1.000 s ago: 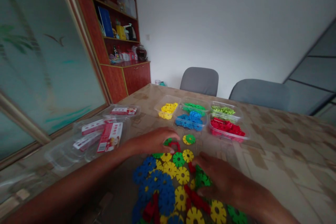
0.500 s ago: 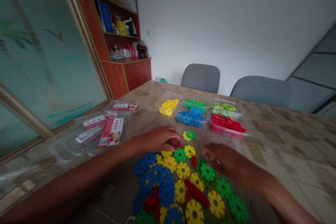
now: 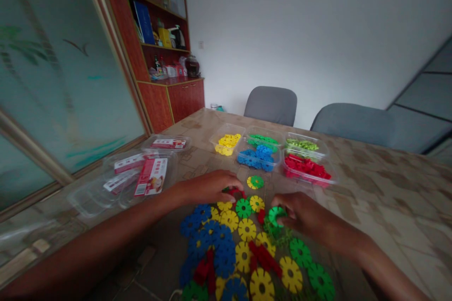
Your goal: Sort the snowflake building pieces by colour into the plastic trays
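My left hand is curled over the far side of the pile, its fingers closed round a red plastic piece that they partly hide. A bit of green shows beneath the same fingers. Across from it, my right hand pinches a green notched snowflake disc between thumb and fingers. Between the hands lie a loose green disc, a yellow disc and a small red block. A yellow-and-green disc sits just beyond them. Blue discs are heaped nearer to me, with red blocks among yellow discs.
Clear tubs of yellow pieces, blue discs, green discs and red pieces stand farther back. Stacked clear lids with labels lie at the left. Grey chairs stand behind the table.
My right hand has closed on a green disc and lifted it from the pile, tilting it up. The left hand stays nearly in place; less of its red piece shows.
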Available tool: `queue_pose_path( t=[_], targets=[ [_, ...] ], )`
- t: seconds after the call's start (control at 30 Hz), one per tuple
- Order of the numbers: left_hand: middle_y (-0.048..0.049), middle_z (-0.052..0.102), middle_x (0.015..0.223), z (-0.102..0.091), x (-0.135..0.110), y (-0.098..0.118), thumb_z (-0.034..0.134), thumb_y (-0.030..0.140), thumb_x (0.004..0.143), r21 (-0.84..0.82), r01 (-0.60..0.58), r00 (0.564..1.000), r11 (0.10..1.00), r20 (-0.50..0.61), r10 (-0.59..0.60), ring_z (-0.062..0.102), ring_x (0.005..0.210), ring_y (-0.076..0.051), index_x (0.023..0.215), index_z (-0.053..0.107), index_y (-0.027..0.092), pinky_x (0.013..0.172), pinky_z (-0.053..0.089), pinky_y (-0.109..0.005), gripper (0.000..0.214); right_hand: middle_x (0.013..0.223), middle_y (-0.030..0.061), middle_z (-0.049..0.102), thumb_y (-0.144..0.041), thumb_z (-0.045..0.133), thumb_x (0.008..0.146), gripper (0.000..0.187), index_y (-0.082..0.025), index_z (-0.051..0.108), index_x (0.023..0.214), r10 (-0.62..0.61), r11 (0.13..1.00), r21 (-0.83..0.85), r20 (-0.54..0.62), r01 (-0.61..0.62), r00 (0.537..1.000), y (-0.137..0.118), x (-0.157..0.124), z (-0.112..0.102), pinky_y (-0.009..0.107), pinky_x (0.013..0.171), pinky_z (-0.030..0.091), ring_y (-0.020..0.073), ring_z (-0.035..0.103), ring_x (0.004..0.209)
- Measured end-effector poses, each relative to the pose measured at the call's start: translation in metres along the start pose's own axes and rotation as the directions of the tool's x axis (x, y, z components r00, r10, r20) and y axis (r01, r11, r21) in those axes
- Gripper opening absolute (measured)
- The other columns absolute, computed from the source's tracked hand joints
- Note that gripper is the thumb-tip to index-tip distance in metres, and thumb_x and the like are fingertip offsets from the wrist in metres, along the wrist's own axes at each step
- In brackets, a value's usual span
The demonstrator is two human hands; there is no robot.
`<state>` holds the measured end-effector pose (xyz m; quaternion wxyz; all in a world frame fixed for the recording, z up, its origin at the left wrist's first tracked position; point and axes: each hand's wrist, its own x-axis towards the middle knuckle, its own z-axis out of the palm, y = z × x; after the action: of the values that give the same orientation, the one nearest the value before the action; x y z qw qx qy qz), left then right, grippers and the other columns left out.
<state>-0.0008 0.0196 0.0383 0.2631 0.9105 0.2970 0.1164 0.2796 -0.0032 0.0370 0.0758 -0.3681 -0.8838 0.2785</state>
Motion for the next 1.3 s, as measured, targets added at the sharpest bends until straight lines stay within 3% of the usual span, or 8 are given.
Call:
queue_pose_path(
  t=[0.13, 0.27, 0.43, 0.57, 0.67, 0.83, 1.1, 1.3],
  targets=[
    [-0.0069, 0.067, 0.108, -0.013, -0.006, -0.008, 0.053, 0.024, 0.09, -0.053, 0.006, 1.0, 0.999, -0.009, -0.006, 0.062, 0.094, -0.019, 0.114, 0.061, 0.02, 0.081, 0.043, -0.025, 0.026, 0.062, -0.0021, 0.055, -0.021, 0.05, 0.086, 0.014, -0.019, 0.055, 0.074, 0.045, 0.996, -0.082, -0.027, -0.047, 0.999, 0.011, 0.002, -0.005, 0.024, 0.052, 0.03, 0.014, 0.053, 0.058],
    [-0.0068, 0.065, 0.111, -0.026, -0.017, -0.02, 0.057, 0.022, 0.086, 0.02, 0.099, 0.993, 0.995, -0.062, -0.097, 0.06, 0.098, -0.02, 0.116, 0.059, 0.02, 0.083, 0.043, -0.027, 0.03, 0.058, -0.0031, 0.049, -0.028, 0.047, 0.09, 0.023, -0.019, 0.053, 0.07, 0.048, 0.993, -0.109, -0.022, -0.05, 0.999, 0.02, -0.002, -0.011, 0.024, 0.05, 0.029, 0.0131, 0.049, 0.054],
    [-0.0066, 0.064, 0.111, -0.025, -0.023, -0.029, 0.067, 0.025, 0.076, 0.102, 0.18, 0.984, 0.978, -0.035, -0.177, 0.059, 0.096, -0.022, 0.117, 0.057, 0.021, 0.082, 0.042, -0.028, 0.043, 0.058, -0.002, 0.053, -0.032, 0.043, 0.092, 0.032, -0.019, 0.055, 0.065, 0.024, 0.993, -0.113, -0.03, -0.027, 0.999, 0.028, -0.002, -0.012, 0.024, 0.049, 0.031, 0.013, 0.048, 0.052],
    [-0.0114, 0.056, 0.124, -0.02, -0.021, -0.031, 0.077, 0.035, 0.065, 0.162, 0.144, 0.985, 0.976, 0.068, -0.156, 0.053, 0.109, -0.03, 0.123, 0.053, 0.018, 0.092, 0.04, -0.036, 0.065, 0.095, 0.0076, 0.066, -0.028, 0.048, 0.09, 0.021, -0.019, 0.063, 0.102, -0.037, 0.986, -0.167, -0.184, 0.006, 0.982, 0.031, 0.009, -0.001, 0.033, 0.072, 0.047, 0.0221, 0.061, 0.084],
    [-0.0112, 0.056, 0.123, -0.018, -0.019, -0.03, 0.078, 0.039, 0.064, 0.144, 0.09, 0.992, 0.985, 0.074, -0.102, 0.051, 0.112, -0.031, 0.118, 0.055, 0.018, 0.095, 0.038, -0.038, 0.062, 0.124, 0.0101, 0.057, -0.022, 0.044, 0.091, 0.035, -0.021, 0.053, 0.125, -0.118, 0.981, -0.18, -0.245, 0.074, 0.962, 0.027, 0.018, 0.014, 0.042, 0.097, 0.042, 0.0244, 0.051, 0.115],
    [-0.005, 0.06, 0.105, -0.016, -0.011, -0.024, 0.074, 0.022, 0.067, 0.114, 0.055, 0.996, 0.992, 0.069, -0.064, 0.057, 0.096, -0.024, 0.112, 0.058, 0.021, 0.081, 0.043, -0.028, 0.048, 0.139, 0.0128, 0.045, -0.018, 0.037, 0.093, 0.043, -0.015, 0.043, 0.135, -0.118, 0.969, -0.241, -0.241, 0.058, 0.963, 0.017, 0.038, 0.028, 0.044, 0.108, 0.031, 0.025, 0.039, 0.127],
    [0.0013, 0.057, 0.081, -0.011, -0.012, -0.027, 0.074, 0.018, 0.064, 0.129, 0.223, 0.975, 0.966, -0.042, -0.219, 0.054, 0.075, -0.016, 0.083, 0.059, 0.017, 0.061, 0.036, -0.02, 0.025, 0.108, 0.0129, 0.056, -0.019, 0.051, 0.086, 0.022, -0.014, 0.057, 0.107, -0.008, 0.982, -0.184, -0.269, -0.043, 0.963, 0.024, 0.077, 0.026, 0.039, 0.089, 0.042, 0.0246, 0.054, 0.099],
    [0.0024, 0.059, 0.074, -0.023, -0.013, -0.024, 0.064, 0.024, 0.077, 0.005, 0.185, 0.98, 0.983, -0.081, -0.184, 0.055, 0.07, -0.013, 0.077, 0.059, 0.015, 0.061, 0.037, -0.019, 0.01, 0.075, 0.002, 0.058, -0.021, 0.054, 0.081, 0.004, -0.017, 0.052, 0.082, 0.035, 0.998, -0.036, -0.243, -0.045, 0.969, 0.032, 0.064, 0.012, 0.028, 0.064, 0.043, 0.0171, 0.057, 0.071]
  ],
)
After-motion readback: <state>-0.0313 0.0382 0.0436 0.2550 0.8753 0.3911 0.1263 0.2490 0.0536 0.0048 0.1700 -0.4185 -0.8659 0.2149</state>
